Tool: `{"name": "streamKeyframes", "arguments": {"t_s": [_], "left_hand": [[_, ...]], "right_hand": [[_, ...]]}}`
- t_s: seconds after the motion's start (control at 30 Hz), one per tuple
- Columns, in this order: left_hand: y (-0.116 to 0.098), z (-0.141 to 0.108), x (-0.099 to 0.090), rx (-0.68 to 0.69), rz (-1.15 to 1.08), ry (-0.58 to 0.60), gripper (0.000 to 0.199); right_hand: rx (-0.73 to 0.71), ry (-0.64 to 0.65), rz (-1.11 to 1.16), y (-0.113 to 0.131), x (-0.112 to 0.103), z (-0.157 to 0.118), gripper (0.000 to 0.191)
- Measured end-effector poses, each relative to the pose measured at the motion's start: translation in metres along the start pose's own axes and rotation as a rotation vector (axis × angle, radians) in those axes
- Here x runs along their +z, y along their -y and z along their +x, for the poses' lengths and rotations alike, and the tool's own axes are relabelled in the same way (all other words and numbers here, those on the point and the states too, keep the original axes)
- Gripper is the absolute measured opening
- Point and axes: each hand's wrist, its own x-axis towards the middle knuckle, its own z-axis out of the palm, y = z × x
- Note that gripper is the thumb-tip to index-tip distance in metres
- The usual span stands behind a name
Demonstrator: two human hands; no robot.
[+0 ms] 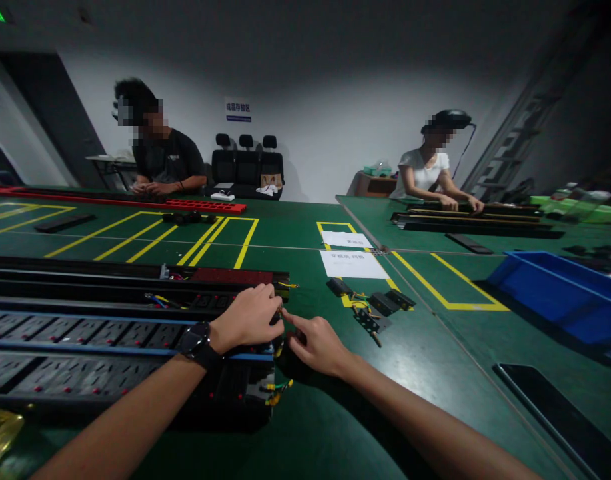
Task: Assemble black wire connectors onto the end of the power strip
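Observation:
My left hand (250,315), with a dark watch at the wrist, lies over the right end of a black power strip (205,303). Its fingers are curled down at that end, and the fingertips are partly hidden. From the right, my right hand (318,343) points its index finger at the same end, close to the left fingers. The right thumb is held apart below, with nothing visible between. Nearer to me lie a blue-edged socket strip (105,333) and another black socket strip (85,380). Yellow and green wire ends (280,387) stick out of the nearest strip.
Small black parts with wires (380,307) lie right of my hands, near white paper sheets (355,265). A blue bin (565,300) and a phone-like dark slab (555,413) are further right. Two people (168,160) (428,173) work across the green table (285,240).

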Motion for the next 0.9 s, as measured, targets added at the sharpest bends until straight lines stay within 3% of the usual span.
{"name": "streamKeyframes", "arguments": {"t_s": [0.37,0.63,0.9], "left_hand": [[-0.0019,0.0011,-0.0038,-0.042,-0.003,-0.060,0.025],[0.0000,0.0007,-0.0036,0.011,-0.052,-0.108,0.025],[0.0000,0.0002,-0.0026,0.049,-0.051,-0.106,0.021]], "right_hand": [[0.014,0.044,-0.032,-0.0006,0.0038,-0.0007,0.069],[0.020,0.033,-0.005,-0.0004,0.0044,-0.0010,0.072],[0.167,-0.106,0.045,0.0006,0.0029,0.0022,0.049]]}}
